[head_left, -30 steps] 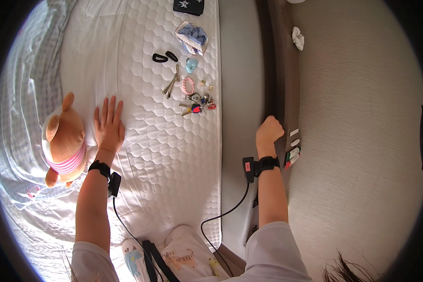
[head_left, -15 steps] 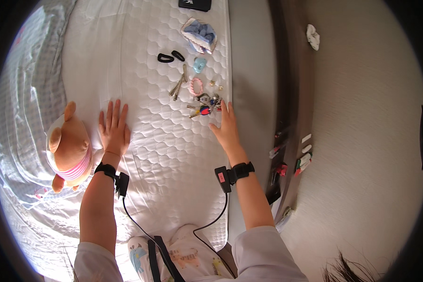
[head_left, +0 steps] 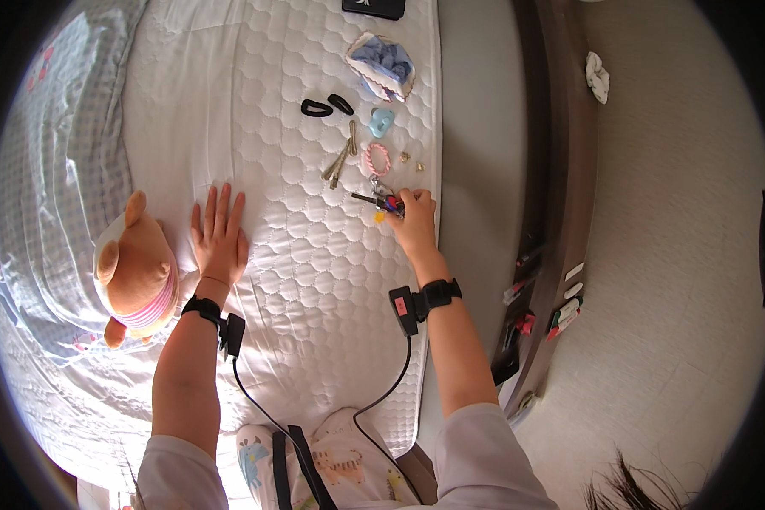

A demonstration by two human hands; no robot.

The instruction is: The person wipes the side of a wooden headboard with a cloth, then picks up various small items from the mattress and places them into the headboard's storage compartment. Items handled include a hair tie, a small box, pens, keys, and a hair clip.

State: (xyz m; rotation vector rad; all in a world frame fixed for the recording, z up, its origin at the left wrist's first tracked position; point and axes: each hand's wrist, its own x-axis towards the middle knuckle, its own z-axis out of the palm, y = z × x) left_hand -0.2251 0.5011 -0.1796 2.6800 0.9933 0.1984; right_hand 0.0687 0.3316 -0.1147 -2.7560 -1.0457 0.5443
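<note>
My right hand has its fingers closed round a bunch of keys near the right edge of the quilted mattress pad. Red, blue and yellow bits of the bunch show beside the thumb, and part of it is hidden by the fingers. Flat on the pad, palm down with fingers spread, lies my left hand, holding nothing. Just beyond the keys are a pink twisted hair tie and several long metal hair clips. Two small gold-coloured pieces lie right of the hair tie.
A plush toy sits left of my left hand, by a checked pillow. Farther off lie black hair clips, a light-blue clip, a blue-and-white cloth and a black case. Markers rest on the dark ledge at right.
My right hand has closed from an open reach onto the keys. The whole view has shifted slightly, and my left hand stays flat on the pad.
</note>
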